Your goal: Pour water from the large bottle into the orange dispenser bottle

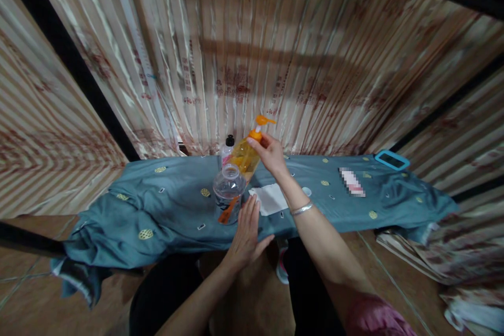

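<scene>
My right hand point(271, 155) grips a yellow pump bottle point(243, 157) near its orange collar. The bottle is tilted, with its orange pump head up and its base toward the cloth. My left hand point(247, 231) has its fingers stretched out and thumb apart, close beside a clear plastic jar point(226, 189) with an orange label. A white sheet point(271, 199), paper or cloth, lies just right of the left fingertips. Partly hidden behind the jar and pump bottle stands a clear bottle point(227, 152) with a black top.
A teal patterned cloth point(181, 215) covers the narrow table. A small clear round piece point(306, 191) lies by my right forearm. Farther right are a blurred pinkish packet point(352, 182) and a blue-framed phone point(392, 160). Striped curtains point(244, 63) hang behind; a dark post point(90, 94) slants at left.
</scene>
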### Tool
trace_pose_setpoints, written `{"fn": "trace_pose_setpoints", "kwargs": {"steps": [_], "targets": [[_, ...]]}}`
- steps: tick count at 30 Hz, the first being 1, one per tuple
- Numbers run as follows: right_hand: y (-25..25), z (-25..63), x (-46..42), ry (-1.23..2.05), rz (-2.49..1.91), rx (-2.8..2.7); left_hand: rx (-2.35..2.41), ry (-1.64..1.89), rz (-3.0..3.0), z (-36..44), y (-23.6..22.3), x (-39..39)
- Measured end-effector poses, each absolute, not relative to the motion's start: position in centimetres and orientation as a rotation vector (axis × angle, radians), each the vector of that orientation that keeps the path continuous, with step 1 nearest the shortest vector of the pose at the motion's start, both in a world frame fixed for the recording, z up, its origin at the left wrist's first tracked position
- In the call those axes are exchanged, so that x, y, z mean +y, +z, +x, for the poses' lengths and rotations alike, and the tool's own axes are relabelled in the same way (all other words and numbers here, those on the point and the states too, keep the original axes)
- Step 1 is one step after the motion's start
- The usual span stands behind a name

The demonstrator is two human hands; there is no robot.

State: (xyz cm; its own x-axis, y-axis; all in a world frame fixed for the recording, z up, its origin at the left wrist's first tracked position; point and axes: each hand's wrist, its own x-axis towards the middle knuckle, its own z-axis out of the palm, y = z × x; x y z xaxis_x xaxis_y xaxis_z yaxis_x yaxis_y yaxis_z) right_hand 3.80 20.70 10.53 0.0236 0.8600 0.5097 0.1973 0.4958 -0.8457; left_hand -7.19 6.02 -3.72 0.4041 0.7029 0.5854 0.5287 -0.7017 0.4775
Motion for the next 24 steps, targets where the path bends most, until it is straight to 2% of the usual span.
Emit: {"fn": "trace_pose_setpoints", "kwargs": {"steps": [5,15,24], "targets": [[12.5,6.6,19.3,0.63,-0.95,-1.519,1.119,1.176,2.39,-6.5,-3.7,6.6],[9.0,11.4,16.3,0.564,-1.18,-1.534,1.174,1.267,1.976,-3.9,-3.4,10.4],[7.0,11.8,15.9,0.69,-1.106,-1.427,1.023,1.284,1.471,-0.9,-3.1,15.9]]}}
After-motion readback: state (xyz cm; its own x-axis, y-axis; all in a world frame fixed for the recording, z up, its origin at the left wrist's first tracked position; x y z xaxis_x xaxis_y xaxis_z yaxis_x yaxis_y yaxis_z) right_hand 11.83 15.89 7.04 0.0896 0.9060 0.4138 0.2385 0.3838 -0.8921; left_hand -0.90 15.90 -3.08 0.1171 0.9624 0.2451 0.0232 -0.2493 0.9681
